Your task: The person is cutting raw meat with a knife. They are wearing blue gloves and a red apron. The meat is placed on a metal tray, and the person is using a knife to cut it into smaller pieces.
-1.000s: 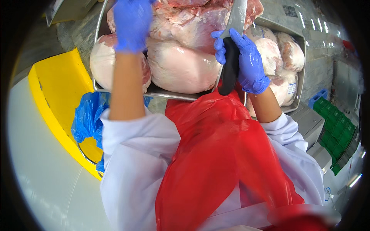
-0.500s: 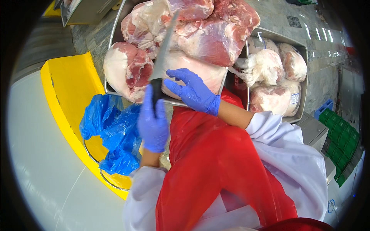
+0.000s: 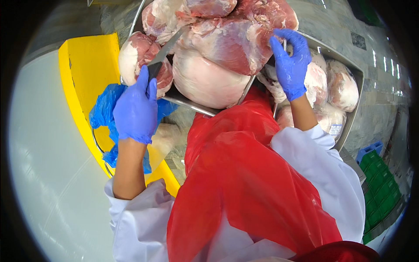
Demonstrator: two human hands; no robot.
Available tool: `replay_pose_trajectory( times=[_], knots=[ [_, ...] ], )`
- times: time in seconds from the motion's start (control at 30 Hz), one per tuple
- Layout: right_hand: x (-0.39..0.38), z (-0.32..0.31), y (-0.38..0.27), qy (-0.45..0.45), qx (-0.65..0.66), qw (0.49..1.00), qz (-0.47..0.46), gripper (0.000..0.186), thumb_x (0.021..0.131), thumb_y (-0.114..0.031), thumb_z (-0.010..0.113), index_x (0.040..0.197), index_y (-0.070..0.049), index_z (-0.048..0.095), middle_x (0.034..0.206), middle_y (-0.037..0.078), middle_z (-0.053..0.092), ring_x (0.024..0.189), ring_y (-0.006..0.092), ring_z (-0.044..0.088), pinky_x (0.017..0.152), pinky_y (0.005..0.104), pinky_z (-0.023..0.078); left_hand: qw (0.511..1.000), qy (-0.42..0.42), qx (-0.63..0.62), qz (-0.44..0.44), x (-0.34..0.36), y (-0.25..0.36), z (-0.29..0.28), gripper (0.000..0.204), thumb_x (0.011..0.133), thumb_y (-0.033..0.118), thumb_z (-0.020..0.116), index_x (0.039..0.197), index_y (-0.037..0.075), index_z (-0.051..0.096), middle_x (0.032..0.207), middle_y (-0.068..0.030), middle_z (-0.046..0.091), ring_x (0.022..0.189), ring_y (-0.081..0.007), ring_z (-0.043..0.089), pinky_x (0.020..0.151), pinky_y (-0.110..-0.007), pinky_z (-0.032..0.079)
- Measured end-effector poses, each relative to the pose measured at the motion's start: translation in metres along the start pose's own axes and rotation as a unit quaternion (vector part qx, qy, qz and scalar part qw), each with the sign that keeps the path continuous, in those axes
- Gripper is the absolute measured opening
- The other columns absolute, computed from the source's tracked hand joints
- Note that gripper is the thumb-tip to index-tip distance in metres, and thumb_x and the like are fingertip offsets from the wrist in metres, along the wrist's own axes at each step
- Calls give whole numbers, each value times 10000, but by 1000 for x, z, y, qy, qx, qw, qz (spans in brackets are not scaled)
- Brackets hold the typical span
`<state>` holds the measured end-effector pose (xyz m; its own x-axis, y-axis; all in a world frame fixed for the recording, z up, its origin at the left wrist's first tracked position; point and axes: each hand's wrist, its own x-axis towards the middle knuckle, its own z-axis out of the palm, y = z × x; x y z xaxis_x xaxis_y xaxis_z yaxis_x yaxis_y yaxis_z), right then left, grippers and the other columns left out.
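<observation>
Holding the knife (image 3: pixel 168 50) in the left hand (image 3: pixel 136 109), grip clamped round the black handle; blade angles away from the body over the tray's (image 3: pixel 187 104) front-left corner, between left cut (image 3: pixel 128 65) and pale cut (image 3: pixel 209 81). Blade contact with meat: cannot tell. Right hand (image 3: pixel 293 65) has thumb and fingers apart, nothing seen in them, by the tray's right edge, close to the top cut (image 3: pixel 238 46); touch unclear. Risks, as judged: gloves look slick, so the handle could twist if the blade caught. Top cut lies over pale cut and reaches the right edge; a push there might slide it off. Right hand crossing leftward would meet bare steel. Blue bags (image 3: pixel 102 109) hang just beside the left hand and could snag on it. Trays are metal; a second tray (image 3: pixel 359 98) stands off the right edge, holding bagged cuts (image 3: pixel 342 85). Red apron (image 3: pixel 227 153) near the front edge. Yellow stand (image 3: pixel 87 65) to the left, grey tiled floor (image 3: pixel 379 70) beyond, green crates (image 3: pixel 380 187) far right.
</observation>
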<state>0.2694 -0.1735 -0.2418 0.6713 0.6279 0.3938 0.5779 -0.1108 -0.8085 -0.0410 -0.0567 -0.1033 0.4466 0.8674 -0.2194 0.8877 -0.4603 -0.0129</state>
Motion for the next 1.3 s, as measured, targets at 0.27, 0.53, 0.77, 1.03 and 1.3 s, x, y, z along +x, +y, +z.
replay_pose_trajectory(
  times=[0.27,0.53,0.77,1.03,1.3],
  knots=[
    [91,25,66,9,-134,986,-100,532,829,-345,841,1271,-86,702,1202,181,704,1139,327,668,996,421,512,994,-63,77,48,40,35,-53,331,1037,340,512,1212,96,653,969,-232,718,905,-446,682,791,-545,538],
    [132,40,63,-245,-45,963,101,709,830,-373,850,1418,-54,616,1340,183,681,1216,258,667,1054,367,494,988,-129,72,51,85,32,-41,325,1039,316,518,1229,64,596,911,-236,707,839,-430,684,751,-531,535],
    [132,44,61,-252,-108,961,34,803,770,-403,886,1446,-88,591,1373,167,659,1231,302,654,1041,405,510,996,-32,38,-75,44,22,43,528,1008,464,598,1446,172,547,956,-171,713,701,-350,703,562,-443,545],
    [127,41,51,-288,-16,953,95,733,863,-274,845,1495,-67,538,1350,150,678,1199,198,662,1057,359,497,974,6,-96,-204,8,27,177,434,1001,472,611,1161,70,574,1002,-226,705,779,-448,692,630,-530,540],
    [129,42,55,-286,-87,951,81,740,867,-354,832,1491,-79,546,1341,153,687,1223,222,662,1051,361,496,923,-47,-259,-281,11,51,244,498,1030,451,554,1249,9,489,1056,-341,670,959,-529,648,807,-589,511]
  ],
)
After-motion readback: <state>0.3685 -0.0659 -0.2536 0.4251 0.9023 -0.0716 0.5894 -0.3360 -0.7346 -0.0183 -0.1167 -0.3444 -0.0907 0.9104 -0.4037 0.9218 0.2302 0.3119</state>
